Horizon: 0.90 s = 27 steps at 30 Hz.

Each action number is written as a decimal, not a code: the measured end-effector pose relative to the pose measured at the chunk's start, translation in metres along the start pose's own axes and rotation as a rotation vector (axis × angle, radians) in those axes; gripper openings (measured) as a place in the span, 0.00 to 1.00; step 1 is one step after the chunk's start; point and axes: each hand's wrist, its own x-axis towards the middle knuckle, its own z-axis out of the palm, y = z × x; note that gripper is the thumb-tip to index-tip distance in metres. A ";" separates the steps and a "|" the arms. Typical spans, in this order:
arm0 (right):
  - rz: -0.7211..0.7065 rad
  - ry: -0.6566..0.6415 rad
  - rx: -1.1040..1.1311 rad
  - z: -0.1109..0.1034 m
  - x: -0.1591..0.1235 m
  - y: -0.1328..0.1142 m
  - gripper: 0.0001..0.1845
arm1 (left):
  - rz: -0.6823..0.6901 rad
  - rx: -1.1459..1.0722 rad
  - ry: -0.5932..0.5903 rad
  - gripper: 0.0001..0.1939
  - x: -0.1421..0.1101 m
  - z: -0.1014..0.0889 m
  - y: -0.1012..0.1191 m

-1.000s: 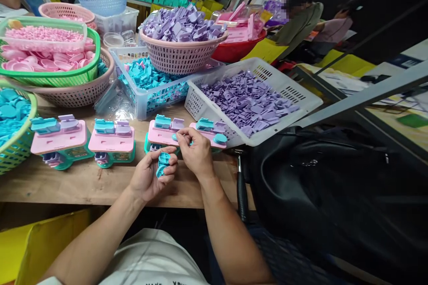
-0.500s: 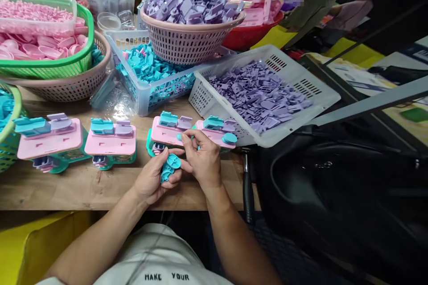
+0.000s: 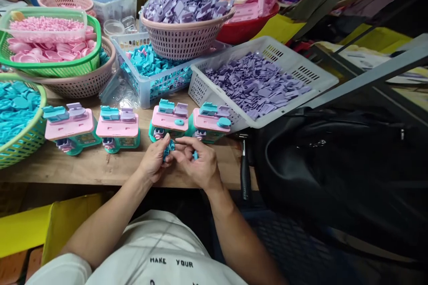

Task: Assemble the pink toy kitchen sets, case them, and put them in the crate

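Observation:
My left hand (image 3: 155, 158) is closed around a few small teal plastic pieces (image 3: 169, 148), just in front of the toys. My right hand (image 3: 199, 162) meets it, its thumb and index fingertips at those pieces. Another teal piece (image 3: 195, 155) shows among the right hand's curled fingers. Behind the hands stands a pink-topped toy (image 3: 170, 121) with a teal disc (image 3: 179, 122) on its top. Beside it, a similar toy (image 3: 211, 121) also carries a teal disc (image 3: 224, 122). Two more pink-topped toys, one at far left (image 3: 71, 125) and one nearer (image 3: 118, 128), show no disc.
A green basket of teal parts (image 3: 42, 111) is at the left. Behind the toys are a white crate (image 3: 197, 89) of purple parts and a clear crate (image 3: 144, 91) of teal parts. A hammer (image 3: 245, 173) lies at the table edge, near a black bag (image 3: 301, 164).
My right hand has come back from the third toy's top to the pieces in my left hand. A teal disc now sits on that toy. The view has shifted slightly.

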 end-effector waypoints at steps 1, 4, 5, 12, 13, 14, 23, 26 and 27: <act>-0.031 -0.024 -0.015 -0.001 -0.006 -0.001 0.11 | 0.021 0.021 0.036 0.31 -0.002 0.002 -0.003; -0.038 0.025 -0.075 -0.001 -0.013 -0.001 0.07 | 0.091 0.060 0.113 0.32 -0.004 0.007 -0.010; -0.034 0.050 -0.085 -0.001 -0.013 -0.001 0.07 | 0.107 0.071 0.122 0.32 -0.005 0.009 -0.013; -0.071 0.128 -0.137 0.000 -0.018 -0.007 0.12 | 0.591 0.424 0.250 0.13 -0.009 0.008 -0.025; -0.044 0.135 -0.142 0.001 -0.019 -0.007 0.12 | 0.668 0.505 0.257 0.09 -0.010 0.008 -0.027; -0.019 0.145 -0.144 0.002 -0.019 -0.008 0.12 | 0.721 0.575 0.245 0.08 -0.011 0.009 -0.028; -0.159 0.245 -0.326 -0.006 0.025 0.008 0.12 | 1.047 1.156 0.004 0.24 0.009 -0.001 -0.015; -0.255 0.184 -0.443 -0.007 0.044 0.021 0.13 | 0.941 1.329 0.084 0.25 0.012 -0.006 -0.003; -0.282 0.150 -0.473 -0.007 0.048 0.025 0.13 | 0.907 1.362 0.092 0.26 0.012 -0.007 -0.001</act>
